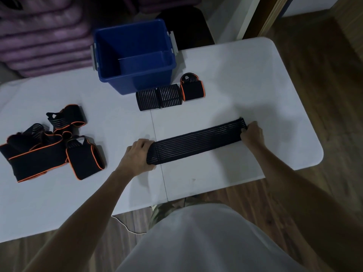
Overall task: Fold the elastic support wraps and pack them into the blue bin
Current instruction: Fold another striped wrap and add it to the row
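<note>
From my head view, the long black ribbed elastic wrap [196,142] lies flat on the white worktop [245,79], its long axis running from my left hand [137,156] to my right hand [252,134]. Each grip pinches one end. The empty blue plastic bin [135,54] sits beyond my left grip.

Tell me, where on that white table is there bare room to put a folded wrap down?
Bare table lies right of the blue bin and folded wraps, beyond the stretched wrap gripped by the left hand and right hand. The near-left corner, below the unfolded pile, is also bare. The left side is crowded.
</note>
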